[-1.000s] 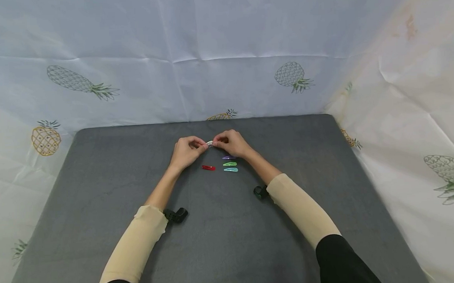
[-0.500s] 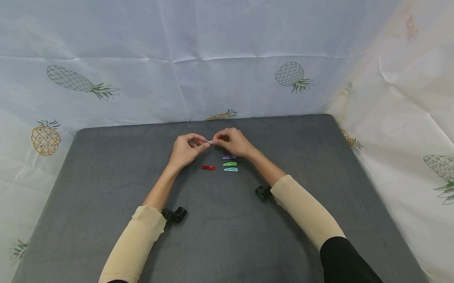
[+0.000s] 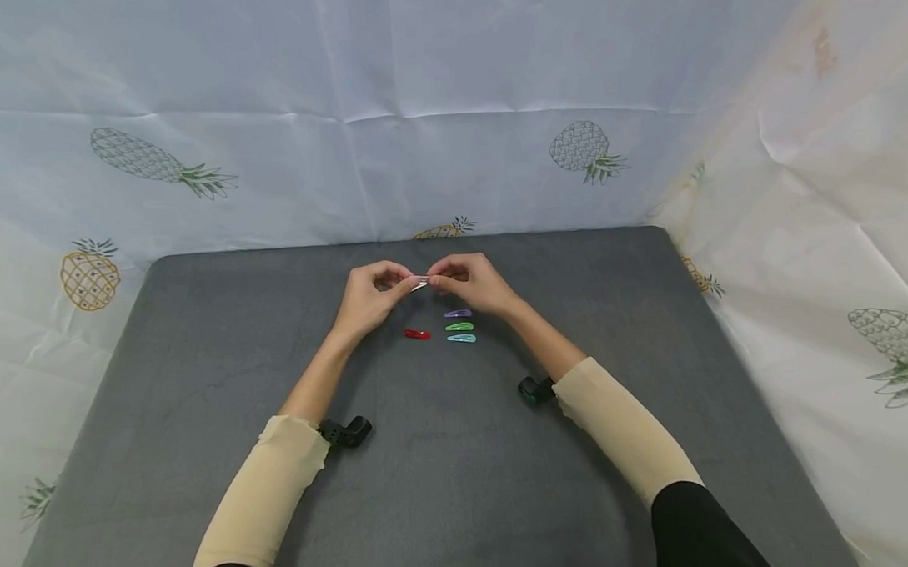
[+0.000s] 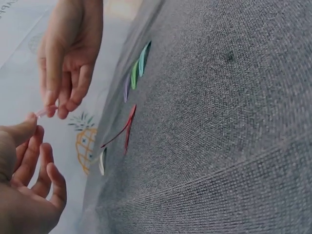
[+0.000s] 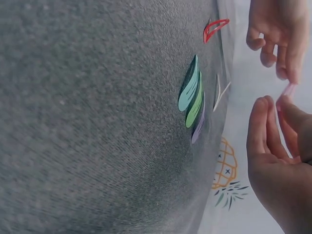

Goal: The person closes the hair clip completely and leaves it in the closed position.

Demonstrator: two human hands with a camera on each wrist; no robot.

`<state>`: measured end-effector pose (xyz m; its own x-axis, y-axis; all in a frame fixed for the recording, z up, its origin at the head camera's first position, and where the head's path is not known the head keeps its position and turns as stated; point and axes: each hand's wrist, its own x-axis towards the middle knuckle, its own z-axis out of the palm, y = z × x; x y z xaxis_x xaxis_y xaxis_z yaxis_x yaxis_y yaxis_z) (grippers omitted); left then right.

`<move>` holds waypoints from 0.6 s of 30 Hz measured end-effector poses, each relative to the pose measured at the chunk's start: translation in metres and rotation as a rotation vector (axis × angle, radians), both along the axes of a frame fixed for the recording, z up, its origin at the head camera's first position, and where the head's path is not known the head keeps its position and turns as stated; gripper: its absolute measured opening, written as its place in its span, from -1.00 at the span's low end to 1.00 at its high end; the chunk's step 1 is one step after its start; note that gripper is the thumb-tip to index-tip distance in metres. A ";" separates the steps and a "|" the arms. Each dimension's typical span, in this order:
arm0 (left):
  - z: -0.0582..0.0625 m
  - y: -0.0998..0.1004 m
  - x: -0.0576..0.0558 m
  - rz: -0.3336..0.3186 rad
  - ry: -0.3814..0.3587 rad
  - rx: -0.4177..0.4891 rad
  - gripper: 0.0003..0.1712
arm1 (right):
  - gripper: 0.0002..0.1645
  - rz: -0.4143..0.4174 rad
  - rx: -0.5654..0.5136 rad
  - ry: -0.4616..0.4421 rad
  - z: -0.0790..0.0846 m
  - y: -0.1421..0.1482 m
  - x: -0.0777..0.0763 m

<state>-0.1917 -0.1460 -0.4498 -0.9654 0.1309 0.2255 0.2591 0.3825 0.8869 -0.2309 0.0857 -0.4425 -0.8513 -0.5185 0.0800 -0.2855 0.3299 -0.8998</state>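
Between both hands is a small pale-pink hair clip (image 4: 47,111), raised above the table. My left hand (image 3: 370,298) pinches one end with thumb and forefinger; its other fingers are loosely bent, as the left wrist view shows. The other end is pinched by my right hand (image 3: 475,284). Fingertips cover much of the clip, so whether it is snapped open cannot be told. Below the hands a white hair clip (image 5: 220,93) lies on the table with its parts spread. Nearer me is a red hair clip (image 3: 417,335), also sprung apart.
Purple (image 3: 458,314), green (image 3: 459,327) and light-blue hair clips (image 3: 462,339) lie in a column right of the red one. They rest on a grey cloth-covered table (image 3: 446,484). A white pineapple-print curtain (image 3: 390,177) hangs behind the far edge.
Both hands have lifted slightly and moved away from me, still on the pink clip. My right forearm has swung a little rightward. The clips on the table keep their places.
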 end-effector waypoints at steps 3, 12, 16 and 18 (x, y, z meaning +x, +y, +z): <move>0.001 0.001 0.001 -0.009 -0.002 0.021 -0.81 | -0.75 -0.004 -0.025 0.002 0.001 0.001 0.003; 0.002 0.005 0.006 0.027 0.072 -0.026 -0.84 | -0.82 -0.127 -0.010 0.125 0.003 0.001 0.014; 0.004 0.008 0.005 0.059 0.100 -0.028 -0.86 | -0.85 -0.163 0.000 0.175 0.006 0.000 0.017; 0.005 0.009 0.006 0.059 0.101 -0.028 -0.87 | -0.85 -0.175 0.010 0.194 0.007 -0.001 0.019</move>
<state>-0.1861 -0.1371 -0.4449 -0.9441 0.0822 0.3192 0.3231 0.4238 0.8462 -0.2121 0.0843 -0.4358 -0.8974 -0.3663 0.2461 -0.3901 0.3979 -0.8303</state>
